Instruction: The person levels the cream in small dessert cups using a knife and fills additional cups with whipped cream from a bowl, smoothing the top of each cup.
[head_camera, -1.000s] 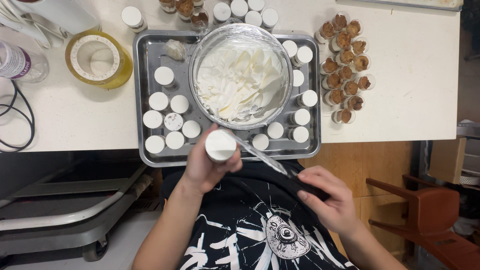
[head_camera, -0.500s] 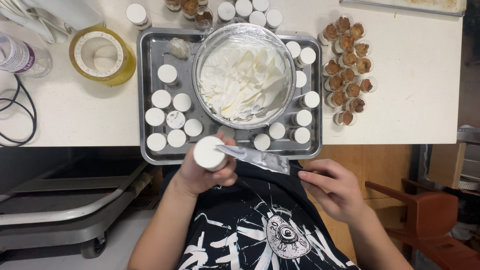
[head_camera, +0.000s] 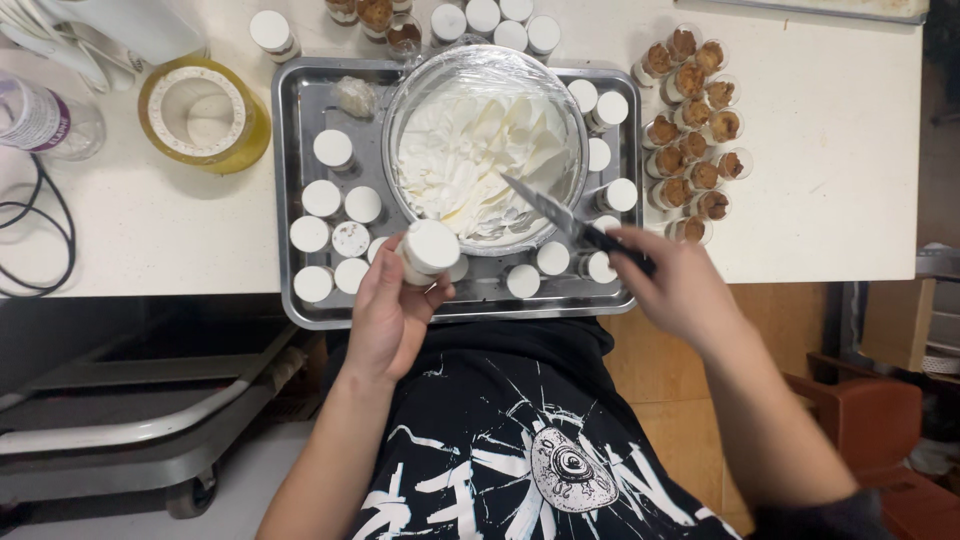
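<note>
— Where did the knife (head_camera: 560, 212) point?
— Up-left, blade over the cream bowl (head_camera: 487, 140), right hand (head_camera: 680, 285) clamped on its handle.
— And the left hand (head_camera: 392, 310)?
— Fingers wrapped around a cream-topped cup (head_camera: 428, 250) above the tray (head_camera: 300, 130), filled cups crowding around.

Left hand (head_camera: 390, 315) holds cup (head_camera: 428, 250), right hand (head_camera: 678, 285) knife (head_camera: 560, 212) over bowl (head_camera: 487, 140)

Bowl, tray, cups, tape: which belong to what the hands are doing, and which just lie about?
In use: cup in left hand; knife in right hand; bowl of cream; tray.

Lying about: tape roll; bottle; cable; brown-filled cups.
</note>
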